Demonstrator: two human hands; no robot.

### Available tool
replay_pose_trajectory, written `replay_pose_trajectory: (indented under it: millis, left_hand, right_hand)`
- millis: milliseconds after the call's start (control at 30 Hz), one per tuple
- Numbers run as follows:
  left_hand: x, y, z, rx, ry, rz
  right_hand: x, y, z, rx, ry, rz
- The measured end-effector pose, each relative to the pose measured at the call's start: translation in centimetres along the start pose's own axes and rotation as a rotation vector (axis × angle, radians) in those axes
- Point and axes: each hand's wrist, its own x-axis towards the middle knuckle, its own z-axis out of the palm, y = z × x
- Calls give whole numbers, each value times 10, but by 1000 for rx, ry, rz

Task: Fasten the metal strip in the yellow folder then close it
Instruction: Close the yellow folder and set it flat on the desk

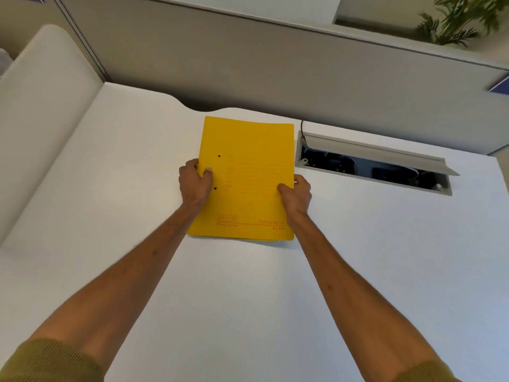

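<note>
While the closed yellow card folder (246, 177) lies on the white desk top (115, 166), both bare hands grip it by its side edges. At far left a pale rounded cushion-like panel (41, 100) borders the desk. The left hand (194, 180) clasps the folder's left edge, between the two small black punch holes (219, 156), its thumb pressed on the cover and its fingers curled round the edge. The folder's front cover faces up, with faint red printed lines and a red printed label near the bottom edge; the sheets under it show slightly at that lower edge. The metal strip cannot be seen. The right hand (296, 193) pinches the folder's right edge, thumb on the cover, the other fingers wrapped under it. Just right of the folder a grey cable tray hatch (371, 164) stands open in the desk, dark inside, a thin black cable (302, 130) entering at its left corner. A grey partition wall (275, 70) runs behind the desk, with green plant leaves (462, 17) above at far right.
</note>
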Motion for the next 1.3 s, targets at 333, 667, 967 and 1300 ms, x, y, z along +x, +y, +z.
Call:
replay_pose_trajectory:
  millis: [333, 667, 967, 1300]
  left_hand:
    - [57, 4, 13, 198, -17, 81]
    - [63, 8, 23, 260, -32, 121]
    - [57, 4, 21, 365, -45, 162]
    - [5, -31, 33, 663, -181, 538]
  right_hand:
    - [40, -6, 37, -73, 111, 8]
    - [56, -7, 36, -113, 160, -7]
    - [48, -3, 37, -211, 184, -54]
    - [17, 31, 38, -809, 70, -544]
